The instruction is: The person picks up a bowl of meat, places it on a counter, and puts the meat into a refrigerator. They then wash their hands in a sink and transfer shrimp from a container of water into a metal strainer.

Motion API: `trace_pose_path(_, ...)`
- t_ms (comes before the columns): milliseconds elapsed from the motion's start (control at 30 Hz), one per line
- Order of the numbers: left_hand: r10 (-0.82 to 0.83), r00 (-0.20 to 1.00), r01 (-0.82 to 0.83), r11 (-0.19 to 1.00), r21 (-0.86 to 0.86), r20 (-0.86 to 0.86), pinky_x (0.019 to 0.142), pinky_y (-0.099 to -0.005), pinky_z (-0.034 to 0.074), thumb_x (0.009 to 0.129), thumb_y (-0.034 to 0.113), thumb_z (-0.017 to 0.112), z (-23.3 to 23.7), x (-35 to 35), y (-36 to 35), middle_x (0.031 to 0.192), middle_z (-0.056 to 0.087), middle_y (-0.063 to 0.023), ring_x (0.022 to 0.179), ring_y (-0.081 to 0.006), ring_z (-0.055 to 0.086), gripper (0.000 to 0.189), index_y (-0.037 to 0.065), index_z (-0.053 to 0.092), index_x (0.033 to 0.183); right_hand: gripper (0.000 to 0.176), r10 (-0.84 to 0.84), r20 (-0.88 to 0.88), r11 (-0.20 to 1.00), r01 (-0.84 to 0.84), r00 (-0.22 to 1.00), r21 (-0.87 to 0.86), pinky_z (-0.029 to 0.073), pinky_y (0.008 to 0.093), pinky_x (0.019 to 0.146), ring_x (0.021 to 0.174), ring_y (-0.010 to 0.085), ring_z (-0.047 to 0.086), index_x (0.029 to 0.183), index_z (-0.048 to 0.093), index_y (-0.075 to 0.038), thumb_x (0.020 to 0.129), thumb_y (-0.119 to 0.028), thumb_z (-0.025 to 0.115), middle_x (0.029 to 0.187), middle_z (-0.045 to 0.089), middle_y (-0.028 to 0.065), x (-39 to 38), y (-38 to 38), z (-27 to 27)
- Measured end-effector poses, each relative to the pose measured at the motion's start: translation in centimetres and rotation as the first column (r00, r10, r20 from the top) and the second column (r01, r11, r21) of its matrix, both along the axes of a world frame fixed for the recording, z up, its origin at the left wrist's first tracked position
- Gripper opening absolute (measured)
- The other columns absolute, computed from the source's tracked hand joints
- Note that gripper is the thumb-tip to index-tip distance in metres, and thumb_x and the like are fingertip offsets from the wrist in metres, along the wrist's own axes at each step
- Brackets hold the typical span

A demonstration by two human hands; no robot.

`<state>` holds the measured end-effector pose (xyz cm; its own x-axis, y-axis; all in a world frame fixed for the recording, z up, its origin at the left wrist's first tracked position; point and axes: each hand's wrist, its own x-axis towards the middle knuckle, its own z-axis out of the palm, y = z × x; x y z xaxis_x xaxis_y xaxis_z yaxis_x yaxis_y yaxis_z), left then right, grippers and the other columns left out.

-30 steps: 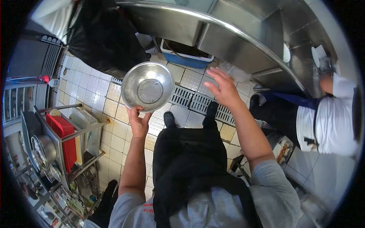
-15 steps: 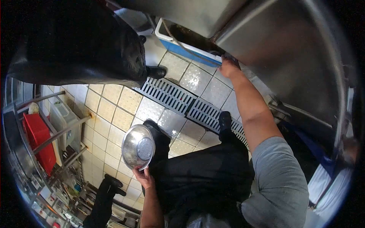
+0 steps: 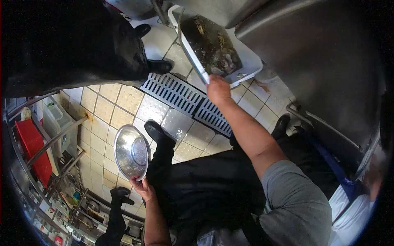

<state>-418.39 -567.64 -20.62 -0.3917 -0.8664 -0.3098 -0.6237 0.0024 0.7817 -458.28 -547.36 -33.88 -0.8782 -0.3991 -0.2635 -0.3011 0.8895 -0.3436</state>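
Note:
My left hand point(image 3: 143, 188) is closed on the near rim of a perforated metal colander point(image 3: 131, 149). The colander is held out to the left with its hollow side up, and nothing shows inside it. My right hand point(image 3: 218, 89) grips the near corner of a white-rimmed plastic tub point(image 3: 251, 70), its fingers partly hidden. Dark, murky liquid point(image 3: 207, 43) with brownish pieces I cannot identify lies in the tub. A rope handle runs along the tub's left side.
A metal counter point(image 3: 312, 57) overhangs the right side. A grey floor drain grate point(image 3: 174, 95) crosses the tiles point(image 3: 96, 133). A person in a black apron point(image 3: 82, 45) stands at upper left. Racks at left hold a red container point(image 3: 33, 145) and a clear bin point(image 3: 57, 123).
My right hand has pulled the tub out from beneath the counter, and more of its inside shows. The colander has shifted slightly left, still in my left hand.

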Motion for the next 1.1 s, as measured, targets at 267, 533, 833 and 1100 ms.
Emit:
trace_pose_path(267,-0.059,0.996,0.062,0.997,0.043,-0.060,0.081,-0.0252,0.034,0.082,0.011,0.066,-0.6,-1.6,0.4,0.094,0.042,-0.0014,0.087,-0.0126,0.041,0.028,0.007,0.043,0.098,0.026,-0.101,0.211,0.989,0.121,0.972,-0.085,0.049,0.0423,0.076,0.085,0.0346,0.061,0.088,0.055,0.001,0.075,-0.018,0.067,0.088,0.062,0.0191,6.7,-4.2,0.7)
trace_pose_path(533,-0.132,0.991,0.132,0.990,-0.042,0.015,0.082,-0.0279,0.035,0.081,0.015,0.067,-1.5,-4.6,0.8,0.092,0.043,-0.0034,0.087,-0.0148,0.041,0.029,0.006,0.044,0.094,0.022,-0.121,0.290,0.975,0.168,0.949,-0.145,0.047,0.0457,0.073,0.080,0.0347,0.061,0.086,0.059,0.000,0.083,-0.022,0.058,0.083,0.061,0.0185,11.6,-5.1,1.3)
trace_pose_path(833,-0.006,0.990,0.023,0.993,0.116,-0.144,0.081,-0.0267,0.037,0.083,0.013,0.066,-7.3,-8.7,0.0,0.095,0.045,-0.0024,0.088,-0.0130,0.044,0.029,0.007,0.043,0.099,0.060,-0.254,0.947,0.852,0.508,0.198,0.122,0.049,0.0339,0.080,0.091,0.0212,0.060,0.109,0.059,0.000,0.078,-0.050,0.064,0.096,0.062,0.0195,4.4,-3.6,-2.8)
trace_pose_path(1100,0.008,0.993,0.012,0.985,0.173,-0.117,0.083,-0.0274,0.037,0.082,0.010,0.068,-7.6,-8.4,-1.4,0.095,0.048,-0.0017,0.088,-0.0132,0.047,0.029,0.008,0.044,0.099,0.037,-0.718,0.055,0.661,0.655,0.694,0.367,0.047,0.0381,0.088,0.106,0.0307,0.058,0.102,0.063,-0.001,0.086,-0.032,0.051,0.109,0.061,0.0190,-1.7,2.1,-14.5)
